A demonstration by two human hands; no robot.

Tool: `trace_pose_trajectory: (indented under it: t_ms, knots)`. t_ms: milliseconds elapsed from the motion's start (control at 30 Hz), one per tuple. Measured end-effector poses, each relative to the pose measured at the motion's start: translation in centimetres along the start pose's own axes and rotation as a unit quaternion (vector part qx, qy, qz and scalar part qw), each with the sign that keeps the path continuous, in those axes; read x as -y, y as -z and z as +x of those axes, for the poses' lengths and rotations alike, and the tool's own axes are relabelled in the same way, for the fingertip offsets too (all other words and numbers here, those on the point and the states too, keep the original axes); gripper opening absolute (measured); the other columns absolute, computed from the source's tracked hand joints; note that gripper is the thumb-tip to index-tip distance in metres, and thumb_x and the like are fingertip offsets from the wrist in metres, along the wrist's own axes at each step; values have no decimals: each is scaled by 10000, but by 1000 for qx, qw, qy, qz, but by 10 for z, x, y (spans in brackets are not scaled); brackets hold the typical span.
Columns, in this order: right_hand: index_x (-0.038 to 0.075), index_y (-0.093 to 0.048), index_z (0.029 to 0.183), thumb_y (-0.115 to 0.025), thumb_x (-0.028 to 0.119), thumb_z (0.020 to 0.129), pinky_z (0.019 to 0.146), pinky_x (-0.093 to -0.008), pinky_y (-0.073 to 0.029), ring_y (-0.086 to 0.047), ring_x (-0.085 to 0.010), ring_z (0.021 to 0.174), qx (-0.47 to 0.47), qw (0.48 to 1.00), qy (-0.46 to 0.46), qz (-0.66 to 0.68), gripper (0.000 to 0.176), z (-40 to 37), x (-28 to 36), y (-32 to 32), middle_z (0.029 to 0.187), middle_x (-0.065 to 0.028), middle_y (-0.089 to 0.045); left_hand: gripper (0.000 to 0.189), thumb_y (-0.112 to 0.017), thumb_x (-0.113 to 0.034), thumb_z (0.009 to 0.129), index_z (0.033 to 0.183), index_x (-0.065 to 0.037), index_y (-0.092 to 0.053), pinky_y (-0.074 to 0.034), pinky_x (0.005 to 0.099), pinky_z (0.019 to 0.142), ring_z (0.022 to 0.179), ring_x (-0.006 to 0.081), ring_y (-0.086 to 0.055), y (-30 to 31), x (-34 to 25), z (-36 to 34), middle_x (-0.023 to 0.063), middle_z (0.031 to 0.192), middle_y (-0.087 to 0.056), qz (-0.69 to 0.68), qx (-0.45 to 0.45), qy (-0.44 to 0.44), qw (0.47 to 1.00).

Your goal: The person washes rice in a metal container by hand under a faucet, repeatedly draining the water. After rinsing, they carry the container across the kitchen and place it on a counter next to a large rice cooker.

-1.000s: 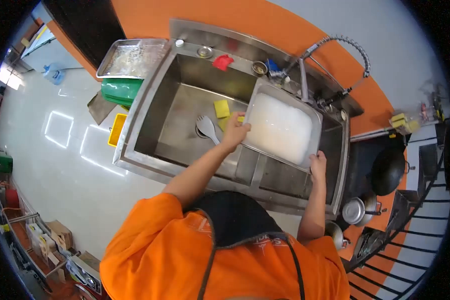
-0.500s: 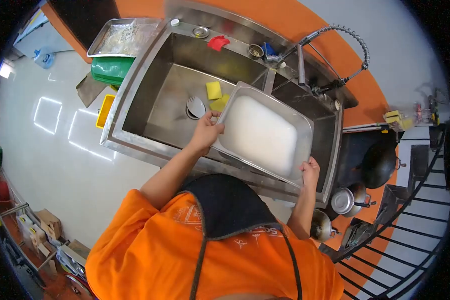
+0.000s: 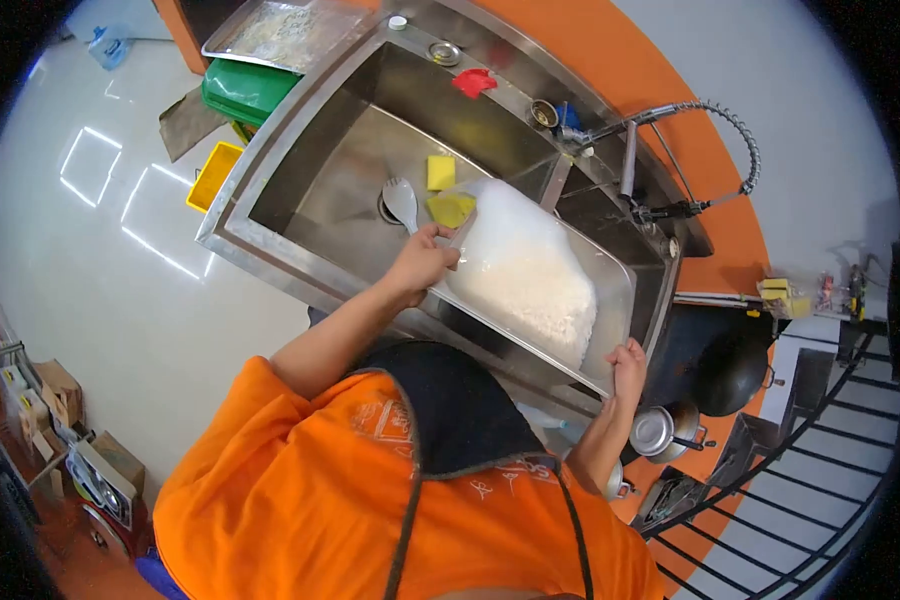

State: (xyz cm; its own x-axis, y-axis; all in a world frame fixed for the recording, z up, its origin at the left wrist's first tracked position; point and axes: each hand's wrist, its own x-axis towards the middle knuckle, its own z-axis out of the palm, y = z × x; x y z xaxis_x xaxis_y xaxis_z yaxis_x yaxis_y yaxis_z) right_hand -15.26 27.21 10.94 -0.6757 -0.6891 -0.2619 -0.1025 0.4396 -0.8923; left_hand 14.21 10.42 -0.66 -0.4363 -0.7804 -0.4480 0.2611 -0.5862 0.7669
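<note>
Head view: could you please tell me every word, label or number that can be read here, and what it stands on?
None can be read. The white print on the orange shirt is blurred and partly covered by the apron; the cardboard boxes show nothing legible.

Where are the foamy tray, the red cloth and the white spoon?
foamy tray (image 3: 615, 318): head view, bare metal at its right end.
red cloth (image 3: 473, 82): head view, its middle.
white spoon (image 3: 400, 198): head view, its bowl.
</note>
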Motion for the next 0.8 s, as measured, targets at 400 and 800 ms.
trace_pose_trajectory:
  t_ms: [400,800]
  knots:
    - [55,-478,644,-445,-46,641,555,-214,-374,-473,-108,558,22,999,-6,34,107,5,7,2,642,-26,-539,379,-545,11,654,1020,-54,-470,-426,273,522,600,155,-546,2,-1,1,85,734,-581,-30,-1,21,999]
    - [66,-470,627,-449,-23,689,532,-209,-347,-443,-95,531,30,999,9,24,110,5,9,3,605,-16,-512,412,-545,11,638,1038,-35,-459,-447,278,570,649,170,-562,6,7,5,113,790,-583,-44,0,33,998]
